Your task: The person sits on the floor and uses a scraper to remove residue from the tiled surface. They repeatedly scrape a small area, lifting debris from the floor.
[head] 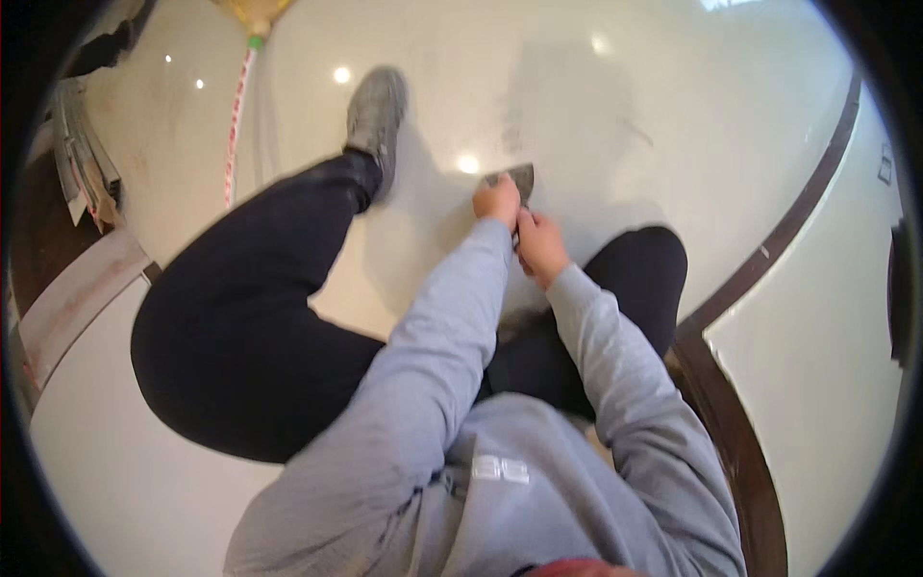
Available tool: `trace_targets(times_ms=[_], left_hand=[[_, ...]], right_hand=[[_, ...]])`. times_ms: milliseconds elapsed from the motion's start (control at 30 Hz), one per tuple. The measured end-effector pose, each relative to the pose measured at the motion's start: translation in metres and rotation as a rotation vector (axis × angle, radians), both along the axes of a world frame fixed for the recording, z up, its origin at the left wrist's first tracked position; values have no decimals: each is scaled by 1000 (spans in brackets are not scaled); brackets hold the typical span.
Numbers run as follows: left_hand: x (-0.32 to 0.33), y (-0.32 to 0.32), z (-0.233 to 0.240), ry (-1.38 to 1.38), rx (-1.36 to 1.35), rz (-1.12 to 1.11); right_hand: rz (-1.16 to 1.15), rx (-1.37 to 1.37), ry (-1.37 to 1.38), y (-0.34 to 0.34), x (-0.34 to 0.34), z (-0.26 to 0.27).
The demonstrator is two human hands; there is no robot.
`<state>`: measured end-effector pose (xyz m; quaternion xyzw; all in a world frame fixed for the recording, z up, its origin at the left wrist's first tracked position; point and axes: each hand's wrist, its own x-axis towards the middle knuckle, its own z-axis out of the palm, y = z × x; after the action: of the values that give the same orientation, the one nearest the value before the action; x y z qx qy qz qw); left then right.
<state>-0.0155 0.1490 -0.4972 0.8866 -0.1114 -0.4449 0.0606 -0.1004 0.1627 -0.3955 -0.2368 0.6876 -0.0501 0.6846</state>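
Note:
A putty knife or scraper (pixel 525 180) with a dark, wide blade is held low over the glossy cream floor (pixel 447 43). My left hand (pixel 497 198) grips it close to the blade and covers part of it. Just behind, my right hand (pixel 542 245) is closed around the handle, most of which is hidden by the fingers. The blade points away from me; whether its edge touches the floor I cannot tell. My knees are bent, one on each side of my arms, and a grey shoe (pixel 376 119) is planted ahead on the left.
A broom (pixel 256 18) with a red-and-white handle lies or stands at upper left. Stacked flat strips (pixel 83 151) are at the far left. On the right, a dark brown baseboard (pixel 786 238) runs along a pale wall (pixel 815 310). A thin dark mark (pixel 638 132) shows on the floor.

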Motion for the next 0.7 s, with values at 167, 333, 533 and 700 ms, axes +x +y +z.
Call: trace_targets(times_ms=[167,333,533,700], left_hand=[[4,-13,-18,162,-53,319],[2,-15,-21,-70,-129,39],[-1,-8,-9,-24,-297,48],[3,-11,-6,65,-182,109]], right_hand=[[-17,102,35,0,4,1],[-67,22,-25,-5,4,1],[52,80,32,-6,-1,3],[100,15,93,-12,4,0]])
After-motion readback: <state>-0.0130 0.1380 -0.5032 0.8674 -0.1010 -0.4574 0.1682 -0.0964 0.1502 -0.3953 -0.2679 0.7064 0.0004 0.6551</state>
